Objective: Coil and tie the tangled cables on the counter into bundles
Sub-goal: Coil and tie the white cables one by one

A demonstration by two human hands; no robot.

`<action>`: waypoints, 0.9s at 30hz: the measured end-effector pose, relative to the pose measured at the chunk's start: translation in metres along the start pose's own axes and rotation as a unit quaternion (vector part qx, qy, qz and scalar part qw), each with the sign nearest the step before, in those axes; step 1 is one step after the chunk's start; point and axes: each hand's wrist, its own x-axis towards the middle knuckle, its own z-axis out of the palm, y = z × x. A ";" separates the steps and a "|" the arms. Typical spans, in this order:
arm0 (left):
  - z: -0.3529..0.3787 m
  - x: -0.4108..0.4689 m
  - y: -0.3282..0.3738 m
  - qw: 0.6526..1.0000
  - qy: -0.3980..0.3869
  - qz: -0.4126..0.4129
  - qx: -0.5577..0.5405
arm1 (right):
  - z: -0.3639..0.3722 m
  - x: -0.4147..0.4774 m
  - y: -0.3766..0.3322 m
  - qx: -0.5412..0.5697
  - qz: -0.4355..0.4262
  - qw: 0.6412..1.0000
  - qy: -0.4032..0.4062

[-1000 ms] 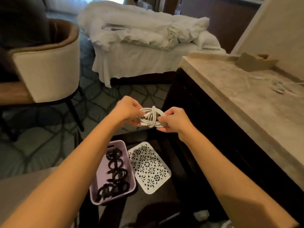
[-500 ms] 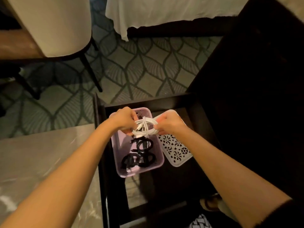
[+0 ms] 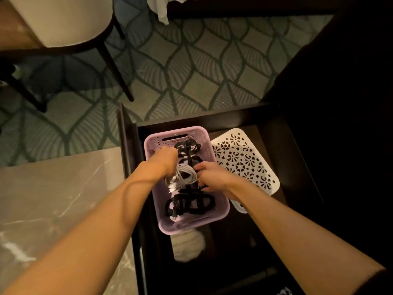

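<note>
The head camera looks straight down into an open dark wooden drawer [image 3: 212, 118]. A lilac plastic basket [image 3: 152, 145] sits inside it. A white tray with cut-out patterns [image 3: 244, 158] leans against the basket's right side, and its lower corner passes under the right forearm. Two coiled black cable bundles lie in the basket, one at the far end [image 3: 188, 146] and one at the near end [image 3: 189, 204]. Just below the basket is a pale, blurred rolled object [image 3: 188, 243] that I cannot identify. A marble-look surface [image 3: 53, 188] lies to the left of the drawer. Beyond it is a leaf-patterned carpet [image 3: 191, 67], with a cream armchair on dark legs [image 3: 63, 22] and the hem of a white bed skirt [image 3: 159, 9].

The white cable bundle [image 3: 185, 175] is in the middle of the basket, lying on the black coils between the two hands. The left hand [image 3: 164, 158] has its back to the camera. Its fingers curl down onto the upper left of the bundle, and their tips are hidden. The right hand [image 3: 209, 177] has its fingers bent round the right edge of the coil and grips it. Both forearms cross the near rim of the drawer.
</note>
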 end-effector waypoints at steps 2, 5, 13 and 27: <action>0.003 0.003 0.001 1.000 -0.011 -0.002 0.022 | 0.003 0.005 0.002 0.010 0.005 1.000 -0.015; 0.006 0.009 0.001 0.999 -0.040 -0.015 0.030 | 0.010 0.013 0.007 0.013 0.009 0.999 -0.032; 0.016 0.017 0.006 0.993 -0.091 -0.035 0.060 | 0.012 0.023 0.013 0.030 0.029 0.996 -0.073; 0.022 0.015 0.012 0.990 -0.111 -0.087 -0.005 | 0.018 0.031 0.020 0.008 0.047 0.994 -0.096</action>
